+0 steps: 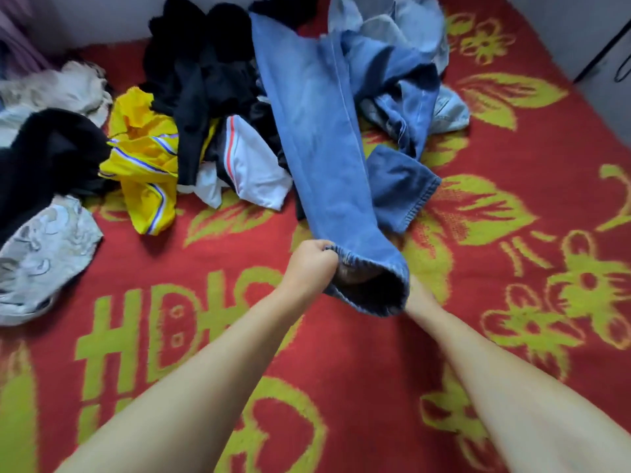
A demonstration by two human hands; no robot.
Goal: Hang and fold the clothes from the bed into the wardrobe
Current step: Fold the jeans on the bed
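A pair of blue jeans (pixel 317 131) stretches from the pile at the back of the bed toward me. My left hand (pixel 312 259) grips the hem of one leg at its left edge. My right hand (pixel 418 295) is at the hem's right edge, mostly hidden behind the denim, so its fingers cannot be seen. The other jeans leg (pixel 399 186) lies crumpled on the bed to the right. Behind the jeans sit black garments (pixel 205 66), a yellow striped shirt (pixel 143 158), a white garment with a red stripe (pixel 252 165) and pale denim (pixel 406 25).
The bed carries a red blanket with yellow-green flowers (pixel 512 268). At the left lie a grey patterned cloth (pixel 41 257), a black garment (pixel 47 155) and a white fluffy item (pixel 65 87). A grey wall or cabinet (pixel 580 35) stands at the back right.
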